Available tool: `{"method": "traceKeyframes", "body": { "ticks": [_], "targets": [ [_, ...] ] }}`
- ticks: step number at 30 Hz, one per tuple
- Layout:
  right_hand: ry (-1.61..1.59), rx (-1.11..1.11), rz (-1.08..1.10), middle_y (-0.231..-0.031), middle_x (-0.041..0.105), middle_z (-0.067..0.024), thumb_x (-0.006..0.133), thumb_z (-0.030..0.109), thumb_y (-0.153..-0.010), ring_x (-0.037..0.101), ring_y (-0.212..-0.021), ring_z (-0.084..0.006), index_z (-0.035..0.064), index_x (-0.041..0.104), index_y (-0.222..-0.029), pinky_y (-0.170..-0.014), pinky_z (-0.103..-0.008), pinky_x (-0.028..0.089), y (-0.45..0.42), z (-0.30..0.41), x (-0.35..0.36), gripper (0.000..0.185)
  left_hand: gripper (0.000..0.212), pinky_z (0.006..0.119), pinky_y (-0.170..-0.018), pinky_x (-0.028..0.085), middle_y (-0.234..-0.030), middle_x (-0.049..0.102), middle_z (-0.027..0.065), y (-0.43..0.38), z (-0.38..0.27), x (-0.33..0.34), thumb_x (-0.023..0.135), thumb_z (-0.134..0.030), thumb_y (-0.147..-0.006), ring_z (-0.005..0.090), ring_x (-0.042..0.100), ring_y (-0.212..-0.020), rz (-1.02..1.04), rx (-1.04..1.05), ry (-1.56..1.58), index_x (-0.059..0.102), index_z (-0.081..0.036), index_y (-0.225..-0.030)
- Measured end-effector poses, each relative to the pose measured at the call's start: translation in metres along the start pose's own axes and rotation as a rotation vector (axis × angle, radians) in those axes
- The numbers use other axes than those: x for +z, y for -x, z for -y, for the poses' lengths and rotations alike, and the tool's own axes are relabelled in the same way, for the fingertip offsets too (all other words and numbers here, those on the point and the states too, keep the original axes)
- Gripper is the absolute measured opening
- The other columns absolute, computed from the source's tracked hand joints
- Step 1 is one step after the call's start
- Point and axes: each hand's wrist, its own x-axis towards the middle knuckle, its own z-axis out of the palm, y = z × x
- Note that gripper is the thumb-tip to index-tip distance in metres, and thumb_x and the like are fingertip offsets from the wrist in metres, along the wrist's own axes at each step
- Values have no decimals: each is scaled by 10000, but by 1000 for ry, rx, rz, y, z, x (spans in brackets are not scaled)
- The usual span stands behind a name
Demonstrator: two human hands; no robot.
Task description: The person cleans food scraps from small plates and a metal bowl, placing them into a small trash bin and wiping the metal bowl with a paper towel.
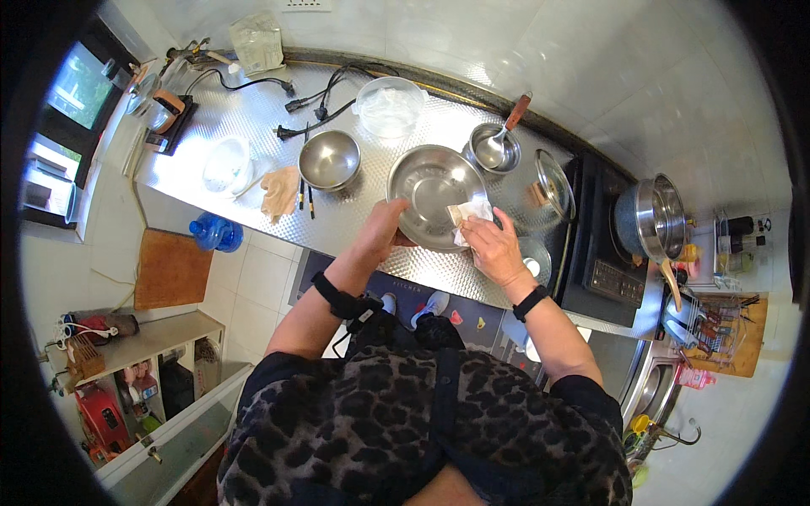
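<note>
My left hand grips the near left rim of a large stainless steel basin, its thumb inside the rim and its fingers mostly hidden below. A crumpled white paper tissue is pinched in my right hand and lies against the basin's right inner side. Left of the basin stands a smaller steel bowl. Behind it is a translucent plastic bowl with clear plastic inside. To the right, a steel ladle with a wooden handle rests in a small steel pot.
A glass lid stands tilted beside the black cooktop, which bears a pot. On the counter's left are a brown cloth, a white plastic bowl and black power cords. A glass dish sits near my right wrist.
</note>
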Motion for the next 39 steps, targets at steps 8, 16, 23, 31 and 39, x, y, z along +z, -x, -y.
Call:
{"method": "traceKeyframes", "body": {
  "ticks": [8, 16, 23, 31, 39],
  "targets": [
    [-241, 293, -235, -786, 550, -79, 489, -55, -529, 523, -740, -194, 40, 532, -758, -726, -316, 354, -20, 45, 10, 252, 302, 277, -600, 434, -929, 461, 97, -3, 51, 19, 425, -163, -767, 172, 489, -780, -62, 415, 279, 356, -23, -1026],
    [-13, 95, -91, -790, 547, -22, 510, -10, -549, 513, -772, -146, 73, 535, -767, -770, -361, 321, -1, 10, 2, 235, 325, 304, -592, 461, -922, 452, 132, -7, 32, 7, 402, -201, -773, 183, 492, -806, 25, 315, 44, 340, 1, -1019],
    [-230, 294, -227, -761, 551, -37, 489, -46, -564, 520, -735, -162, 60, 532, -751, -753, -331, 337, -16, 45, 8, 218, 265, 253, -575, 381, -829, 459, 103, -29, 72, 10, 341, -205, -794, 144, 442, -699, 58, 693, -31, 408, 9, -935],
    [-116, 153, -7, -881, 508, -11, 510, -2, -560, 466, -850, -151, 71, 531, -815, -834, -382, 259, -1, 24, -15, 266, 283, 266, -573, 384, -743, 491, 101, 6, 46, 29, 315, -214, -797, 151, 459, -654, -61, 359, 252, 450, 24, -868],
    [-281, 339, -1, -896, 495, -53, 514, 20, -606, 442, -871, -209, 43, 497, -912, -782, -335, 283, -19, 61, -10, 308, 313, 260, -597, 384, -743, 505, 86, 14, 48, 39, 270, -224, -813, 133, 467, -672, 56, 354, 158, 469, 17, -840]
  ]
}}
